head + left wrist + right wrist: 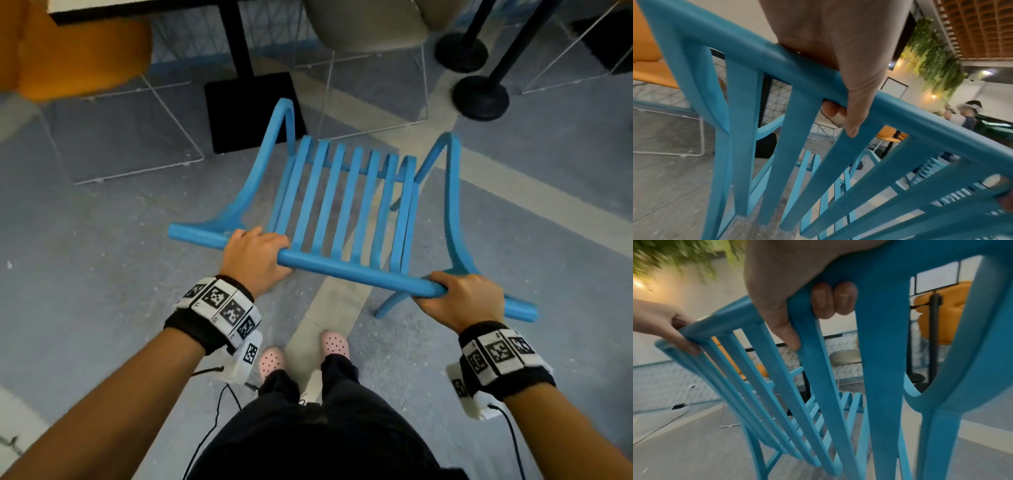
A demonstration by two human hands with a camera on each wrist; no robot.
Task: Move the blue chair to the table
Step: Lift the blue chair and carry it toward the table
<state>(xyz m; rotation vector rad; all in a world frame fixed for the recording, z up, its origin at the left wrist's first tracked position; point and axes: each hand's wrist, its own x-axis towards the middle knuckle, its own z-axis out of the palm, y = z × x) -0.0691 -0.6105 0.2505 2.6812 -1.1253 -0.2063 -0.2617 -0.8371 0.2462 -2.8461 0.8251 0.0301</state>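
From the head camera, I have both hands wrapped over the top rail of the slatted blue plastic chair (pixel 342 205). My left hand (pixel 255 262) grips the rail near its left end, and my right hand (pixel 462 298) grips it near the right end, so the two sit well apart. I judge that wide spacing gives me control over the chair's swing as I steer it. The chair stands on the grey floor just in front of my feet, its seat pointing toward the white-topped table with a black pedestal base (pixel 239 68). The chair's front left corner is near the base plate, but the seat is not yet under the top, so I reckon the carry is well along but unfinished. An orange upholstered chair (pixel 75 51) sits at the table's left, a beige one (pixel 370 24) to its right, and two black stanchion bases (pixel 481 97) stand further right.

In the left wrist view, my thumb lies over the rail and my fingertips (pixel 831 112) curl up from beneath, between two back slats. That is a full clamp, suited to lifting. The picture is slightly blurred.

In the right wrist view, two fingertips (pixel 833 300) show round the underside of the rail between slats, thumb pressed on a slat. The other hand clamps the far end of the rail.
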